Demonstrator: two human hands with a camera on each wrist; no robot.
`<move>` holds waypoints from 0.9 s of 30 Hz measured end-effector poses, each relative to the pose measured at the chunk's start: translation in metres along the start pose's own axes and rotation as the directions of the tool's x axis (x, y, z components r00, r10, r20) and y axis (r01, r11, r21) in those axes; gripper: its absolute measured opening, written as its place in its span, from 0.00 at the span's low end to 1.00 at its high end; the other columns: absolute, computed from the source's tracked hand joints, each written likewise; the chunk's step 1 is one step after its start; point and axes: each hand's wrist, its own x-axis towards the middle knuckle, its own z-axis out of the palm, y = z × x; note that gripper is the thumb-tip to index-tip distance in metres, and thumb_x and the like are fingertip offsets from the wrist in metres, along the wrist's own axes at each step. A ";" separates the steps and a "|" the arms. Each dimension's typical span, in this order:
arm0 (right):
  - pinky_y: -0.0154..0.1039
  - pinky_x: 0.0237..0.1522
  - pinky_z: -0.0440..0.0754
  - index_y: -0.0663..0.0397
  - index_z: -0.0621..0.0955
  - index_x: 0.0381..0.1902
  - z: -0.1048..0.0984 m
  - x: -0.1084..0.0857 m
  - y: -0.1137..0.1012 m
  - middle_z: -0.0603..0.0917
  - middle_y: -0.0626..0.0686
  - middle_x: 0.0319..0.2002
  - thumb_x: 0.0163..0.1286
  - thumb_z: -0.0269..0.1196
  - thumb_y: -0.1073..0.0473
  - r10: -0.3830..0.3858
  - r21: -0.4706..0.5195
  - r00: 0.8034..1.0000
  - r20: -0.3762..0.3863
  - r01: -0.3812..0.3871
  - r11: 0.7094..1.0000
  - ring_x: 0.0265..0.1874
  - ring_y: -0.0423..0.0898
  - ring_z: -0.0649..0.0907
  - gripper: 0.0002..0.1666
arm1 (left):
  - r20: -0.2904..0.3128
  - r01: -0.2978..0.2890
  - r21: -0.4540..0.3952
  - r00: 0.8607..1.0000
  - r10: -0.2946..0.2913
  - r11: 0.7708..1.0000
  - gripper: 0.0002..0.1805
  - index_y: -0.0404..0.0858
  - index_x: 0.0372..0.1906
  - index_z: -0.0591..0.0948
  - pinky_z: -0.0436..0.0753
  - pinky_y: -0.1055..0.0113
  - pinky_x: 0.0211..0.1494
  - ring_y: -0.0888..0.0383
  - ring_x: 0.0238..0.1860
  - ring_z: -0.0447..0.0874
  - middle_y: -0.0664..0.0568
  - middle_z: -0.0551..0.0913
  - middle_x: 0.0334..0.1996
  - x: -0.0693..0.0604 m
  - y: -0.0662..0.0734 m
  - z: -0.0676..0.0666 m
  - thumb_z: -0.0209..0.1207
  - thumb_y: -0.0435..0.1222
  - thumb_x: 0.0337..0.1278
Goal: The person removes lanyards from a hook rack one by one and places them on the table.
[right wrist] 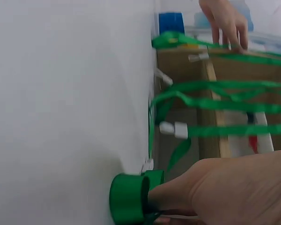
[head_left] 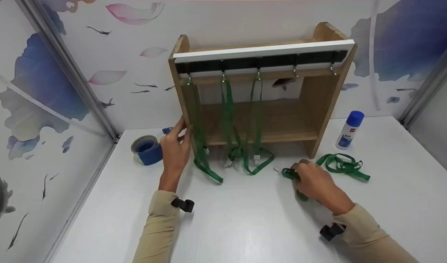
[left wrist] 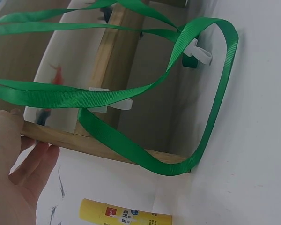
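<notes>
A wooden rack bears a row of metal hooks, and green lanyards hang from three of them on the left. My left hand grips the rack's left side panel; in the left wrist view that hand has its thumb and fingers at the panel's edge. At the table in front of the rack's right foot, my right hand pinches a bunched green lanyard. The right wrist view shows the lanyard's loop beside the hand, its fingertips partly hidden.
Another green lanyard lies on the white table right of my right hand. A blue-capped glue bottle stands behind it. Blue tape lies left of the rack, and a yellow glue stick shows in the left wrist view.
</notes>
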 end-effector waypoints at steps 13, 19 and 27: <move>0.52 0.44 0.94 0.70 0.79 0.69 -0.011 0.006 0.030 0.87 0.63 0.45 0.72 0.74 0.53 0.105 0.112 0.993 0.059 -0.111 0.987 0.37 0.52 0.85 0.36 | 0.002 0.000 -0.009 1.000 0.000 1.000 0.27 0.47 0.79 0.76 0.93 0.54 0.58 0.52 0.65 0.90 0.51 0.87 0.68 -0.002 0.000 -0.001 0.61 0.43 0.81; 0.49 0.47 0.93 0.65 0.75 0.75 -0.021 0.006 0.033 0.88 0.64 0.50 0.73 0.73 0.41 0.114 0.172 0.989 0.099 -0.130 0.977 0.43 0.53 0.86 0.45 | 0.003 0.003 -0.009 1.000 -0.003 1.000 0.27 0.47 0.78 0.76 0.93 0.55 0.59 0.53 0.64 0.90 0.51 0.87 0.68 -0.001 0.000 -0.001 0.61 0.44 0.81; 0.52 0.51 0.94 0.64 0.82 0.67 -0.034 0.004 0.036 0.88 0.68 0.56 0.79 0.69 0.48 0.075 0.261 0.997 0.000 -0.073 0.963 0.51 0.61 0.89 0.30 | -0.006 -0.009 -0.003 1.000 0.009 1.000 0.26 0.45 0.78 0.77 0.93 0.54 0.57 0.52 0.64 0.90 0.50 0.89 0.65 0.000 0.000 -0.001 0.61 0.42 0.81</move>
